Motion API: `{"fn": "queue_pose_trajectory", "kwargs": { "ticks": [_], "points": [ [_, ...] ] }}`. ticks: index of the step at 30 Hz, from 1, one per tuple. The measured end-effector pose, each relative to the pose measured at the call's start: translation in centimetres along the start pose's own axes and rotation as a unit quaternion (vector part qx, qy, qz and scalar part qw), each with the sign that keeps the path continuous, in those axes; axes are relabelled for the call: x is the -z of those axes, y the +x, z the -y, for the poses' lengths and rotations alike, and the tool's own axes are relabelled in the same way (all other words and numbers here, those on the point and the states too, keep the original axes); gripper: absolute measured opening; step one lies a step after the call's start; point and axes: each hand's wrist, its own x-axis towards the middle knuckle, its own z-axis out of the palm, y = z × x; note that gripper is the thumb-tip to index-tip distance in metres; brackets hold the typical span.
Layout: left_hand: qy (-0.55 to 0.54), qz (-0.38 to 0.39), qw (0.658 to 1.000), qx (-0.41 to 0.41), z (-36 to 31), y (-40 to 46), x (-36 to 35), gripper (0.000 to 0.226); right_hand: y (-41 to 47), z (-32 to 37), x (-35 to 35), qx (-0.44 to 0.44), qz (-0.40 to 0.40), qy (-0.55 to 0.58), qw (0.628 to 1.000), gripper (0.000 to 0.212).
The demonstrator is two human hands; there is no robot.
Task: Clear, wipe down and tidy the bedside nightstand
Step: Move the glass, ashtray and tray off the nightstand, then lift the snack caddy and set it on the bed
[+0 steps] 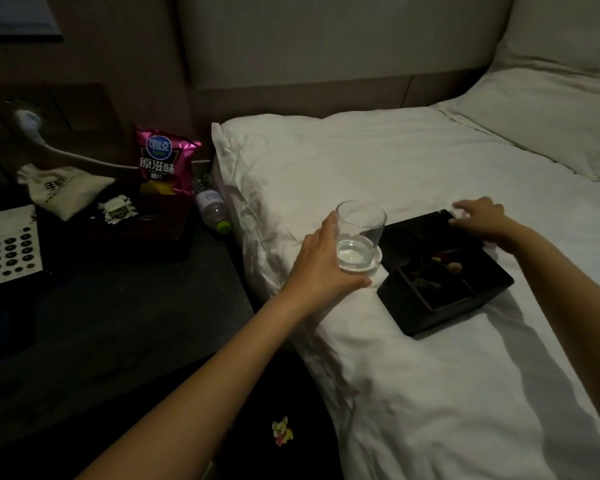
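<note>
My left hand grips a clear drinking glass over the white bed, beside the near-left corner of a black compartment tray. Under the glass shows a small white disc, perhaps a coaster. The tray lies on the bed and holds small sachets. My right hand rests with spread fingers on the tray's far edge. The dark nightstand stands at the left.
On the nightstand are a pink crisp bag, a plastic water bottle lying down, a cloth pouch, a small frilled packet, a white card with dark dots and a white cable. Pillows lie at the right.
</note>
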Motion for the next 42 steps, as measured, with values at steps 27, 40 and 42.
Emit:
{"fn": "queue_pose_trajectory", "kwargs": {
  "ticks": [27, 40, 42],
  "points": [
    [-0.018, -0.222, 0.954, 0.202, 22.3, -8.6, 25.5, 0.069, -11.1, 45.8, -23.7, 0.353, 0.230, 0.100, 0.901, 0.031],
    [0.108, -0.288, 0.923, 0.231, 26.7, -2.5, 29.6, 0.056, -9.3, 48.3, -27.2, 0.256, 0.162, 0.146, 0.942, 0.030],
    [0.084, -0.311, 0.908, 0.268, 27.2, -1.7, 30.8, 0.050, -9.0, 48.1, -27.2, 0.248, 0.156, 0.163, 0.942, 0.028]
  ]
}}
